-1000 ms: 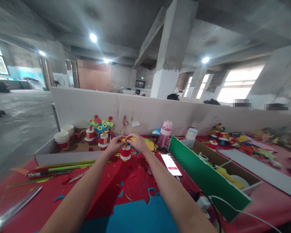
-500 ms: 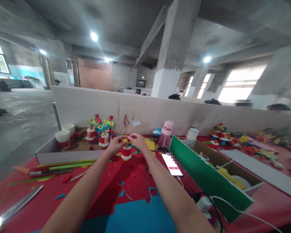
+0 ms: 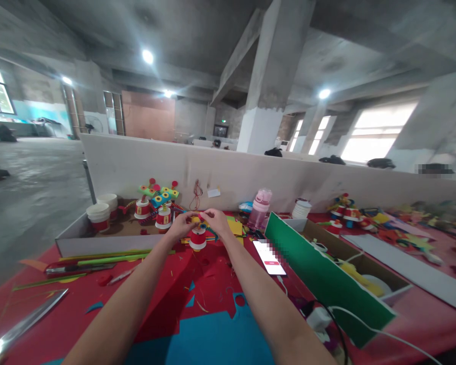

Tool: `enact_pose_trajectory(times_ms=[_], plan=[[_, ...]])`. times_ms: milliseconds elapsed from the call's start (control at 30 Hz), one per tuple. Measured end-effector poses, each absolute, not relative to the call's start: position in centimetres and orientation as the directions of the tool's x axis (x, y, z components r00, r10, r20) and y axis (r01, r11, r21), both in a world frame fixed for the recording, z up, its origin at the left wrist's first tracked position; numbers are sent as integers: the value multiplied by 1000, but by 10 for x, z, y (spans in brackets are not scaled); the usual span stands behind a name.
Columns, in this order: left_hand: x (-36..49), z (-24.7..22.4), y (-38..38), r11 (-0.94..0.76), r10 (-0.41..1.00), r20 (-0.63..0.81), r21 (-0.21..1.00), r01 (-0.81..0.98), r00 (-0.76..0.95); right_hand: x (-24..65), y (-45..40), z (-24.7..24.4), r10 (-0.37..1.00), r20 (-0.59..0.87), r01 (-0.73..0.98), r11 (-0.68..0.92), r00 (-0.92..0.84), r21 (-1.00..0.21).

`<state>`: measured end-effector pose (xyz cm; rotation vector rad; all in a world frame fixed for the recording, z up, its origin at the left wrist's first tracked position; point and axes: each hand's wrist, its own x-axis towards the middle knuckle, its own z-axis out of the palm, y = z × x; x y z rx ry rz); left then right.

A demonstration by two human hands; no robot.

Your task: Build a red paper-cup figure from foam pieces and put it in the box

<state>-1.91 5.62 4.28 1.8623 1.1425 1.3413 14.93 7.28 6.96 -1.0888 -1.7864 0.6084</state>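
An upside-down red and white paper cup (image 3: 197, 240) stands on the red table in front of me, part of a paper-cup figure. Just above it, a yellow paper piece (image 3: 195, 220) is partly hidden by my fingers. My left hand (image 3: 181, 226) is closed on its left side. From the right, my right hand (image 3: 216, 221) pinches a small red paper piece (image 3: 201, 216) against the top of the yellow one. Similar finished-looking cup figures (image 3: 162, 218) with green, yellow and blue heads stand in the shallow box at left.
White paper cups (image 3: 98, 217) are stacked in the shallow box (image 3: 110, 248). Scissors or a blade (image 3: 26, 324), paper strips (image 3: 114, 258) and blue paper (image 3: 216, 339) lie nearer me. To the right are a phone (image 3: 269, 257), pink bottle (image 3: 260, 209) and green-sided box (image 3: 319, 274).
Both hands stay nearly in place above the cup. The right fingers have shifted slightly at the red piece, and more of the yellow piece shows.
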Motion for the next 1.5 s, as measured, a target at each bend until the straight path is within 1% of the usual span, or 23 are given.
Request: enact_pose_trajectory(times_ms=[133,300,433,600,700,900,1067,1233,1300,1367,1433,1500], plan=[[-20,43,58,-479,877,461,825,299,134,150,75,73,871,456,379,491,-185,-784],[-21,43,64,-471,882,457,832,292,118,149,79,81,868,465,290,496,-173,-818],[-22,43,72,-451,890,448,838,306,87,152,81,86,870,481,221,494,-112,-841],[-24,44,75,-434,898,434,840,325,76,167,79,85,880,475,201,466,-3,-862],[-26,46,74,-440,896,435,836,330,92,175,76,78,889,455,210,438,39,-874],[-31,45,76,-462,883,461,815,351,90,181,67,60,921,385,183,368,62,-911],[-40,45,67,-463,871,491,794,393,35,186,57,46,916,395,152,381,75,-912],[-52,34,30,-446,860,508,789,423,-42,183,27,24,891,411,58,407,193,-911],[-54,21,10,-425,861,503,793,437,-76,173,7,13,890,392,-8,405,232,-914],[-54,5,-10,-388,870,483,790,475,-92,160,-14,4,908,354,-73,378,226,-923],[-53,-6,-24,-355,865,492,739,572,-98,147,-32,-6,924,343,-74,359,168,-930],[-53,-8,-28,-356,825,559,630,690,-84,138,-45,-14,920,367,-45,376,135,-926]])
